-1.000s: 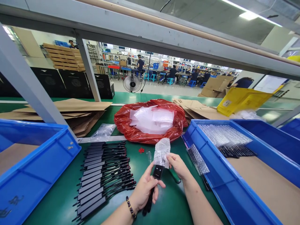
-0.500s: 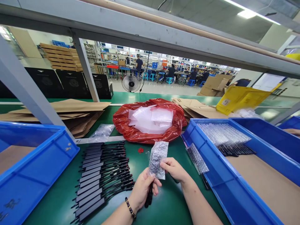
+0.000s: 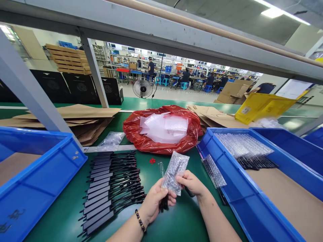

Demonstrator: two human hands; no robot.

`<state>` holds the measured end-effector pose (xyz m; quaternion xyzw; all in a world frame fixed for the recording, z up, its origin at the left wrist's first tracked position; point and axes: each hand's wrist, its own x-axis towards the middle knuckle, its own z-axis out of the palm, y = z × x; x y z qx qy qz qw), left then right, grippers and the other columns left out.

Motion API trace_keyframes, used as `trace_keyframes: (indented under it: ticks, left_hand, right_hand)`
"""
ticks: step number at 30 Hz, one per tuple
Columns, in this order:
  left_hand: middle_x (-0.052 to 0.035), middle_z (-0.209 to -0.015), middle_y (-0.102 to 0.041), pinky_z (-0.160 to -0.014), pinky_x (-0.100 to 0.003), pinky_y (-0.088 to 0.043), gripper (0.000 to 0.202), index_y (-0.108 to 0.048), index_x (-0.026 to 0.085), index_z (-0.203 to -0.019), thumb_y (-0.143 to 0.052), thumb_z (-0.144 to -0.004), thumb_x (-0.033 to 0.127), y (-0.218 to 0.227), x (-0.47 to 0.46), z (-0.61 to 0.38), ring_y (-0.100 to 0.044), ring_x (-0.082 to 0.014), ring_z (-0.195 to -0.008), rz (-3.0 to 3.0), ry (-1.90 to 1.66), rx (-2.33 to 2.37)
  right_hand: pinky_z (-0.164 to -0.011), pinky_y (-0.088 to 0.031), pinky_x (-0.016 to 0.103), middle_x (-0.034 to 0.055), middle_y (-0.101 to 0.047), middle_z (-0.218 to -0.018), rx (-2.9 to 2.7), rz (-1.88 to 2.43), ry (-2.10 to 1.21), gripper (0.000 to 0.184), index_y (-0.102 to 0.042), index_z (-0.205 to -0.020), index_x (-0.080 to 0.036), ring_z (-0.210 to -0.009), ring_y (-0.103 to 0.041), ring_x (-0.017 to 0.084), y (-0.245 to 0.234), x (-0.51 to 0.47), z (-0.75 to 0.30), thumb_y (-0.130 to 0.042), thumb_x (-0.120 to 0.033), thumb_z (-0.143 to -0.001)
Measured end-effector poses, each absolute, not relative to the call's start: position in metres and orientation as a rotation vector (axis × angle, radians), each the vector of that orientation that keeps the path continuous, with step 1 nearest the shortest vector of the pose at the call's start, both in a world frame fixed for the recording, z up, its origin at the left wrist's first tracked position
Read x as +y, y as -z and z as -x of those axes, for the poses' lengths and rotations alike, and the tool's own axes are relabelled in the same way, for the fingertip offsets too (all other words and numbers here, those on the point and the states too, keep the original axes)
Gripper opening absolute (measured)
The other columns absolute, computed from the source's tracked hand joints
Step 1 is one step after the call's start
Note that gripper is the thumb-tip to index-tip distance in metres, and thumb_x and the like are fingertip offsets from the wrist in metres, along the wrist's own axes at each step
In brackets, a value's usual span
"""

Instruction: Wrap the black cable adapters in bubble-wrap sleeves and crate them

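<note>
A bubble-wrap bag (image 3: 178, 165) with something dark inside is held up over the green table between my hands. My left hand (image 3: 154, 200) is closed around its lower end, where black cable ends (image 3: 164, 204) stick out. The fingers of my right hand (image 3: 193, 183) pinch the bag's right side; a small dark thing shows beneath that palm, too hidden to name. To the left lies a row of flat black parts with cables (image 3: 101, 188). Small red pieces (image 3: 152, 161) and a thin clear item (image 3: 161, 167) lie just beyond the bag.
A red plastic sack (image 3: 131, 134) of bubble-wrap bags stands ahead. Blue bins flank me, one at left (image 3: 50, 168) and one at right (image 3: 242, 195) holding wrapped parts. Another wrapped part (image 3: 214, 170) leans against the right bin. Cardboard sheets (image 3: 75, 112) lie behind, under a metal frame (image 3: 94, 74).
The bubble-wrap bag has tilted to the right at its top and moved slightly right. Both hands keep their hold, and the whole view has shifted a little.
</note>
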<state>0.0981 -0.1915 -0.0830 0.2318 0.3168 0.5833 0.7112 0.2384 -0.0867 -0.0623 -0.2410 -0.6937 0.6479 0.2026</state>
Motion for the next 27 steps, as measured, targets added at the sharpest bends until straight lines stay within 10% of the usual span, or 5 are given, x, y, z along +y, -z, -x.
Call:
trace_keyframes:
  ticks: [15,27]
  left_hand:
    - [-0.0026,-0.07,-0.065,-0.06,-0.023,-0.04,0.034,-0.065,0.012,-0.079,-0.08,-0.05,0.023,0.087,-0.192,-0.107,-0.054,-0.0111,-0.06,-0.522,-1.224,0.826]
    - [-0.0057,-0.08,-0.068,-0.08,-0.032,-0.044,0.035,-0.063,0.013,-0.086,-0.076,-0.056,0.024,0.085,-0.186,-0.101,-0.061,-0.0199,-0.081,-0.33,-1.519,0.845]
  right_hand:
    - [-0.051,-0.034,0.024,0.0,-0.052,-0.054,-1.841,0.817,-1.689,0.044,-0.061,-0.06,-0.014,-0.05,-0.042,0.01,0.067,-0.091,-0.227,-0.054,-0.055,-0.075]
    - [-0.054,-0.033,0.022,-0.0027,-0.046,-0.059,-1.991,0.896,-1.318,0.026,-0.048,-0.06,-0.018,-0.057,-0.04,0.01,0.067,-0.117,-0.199,-0.053,-0.036,-0.077]
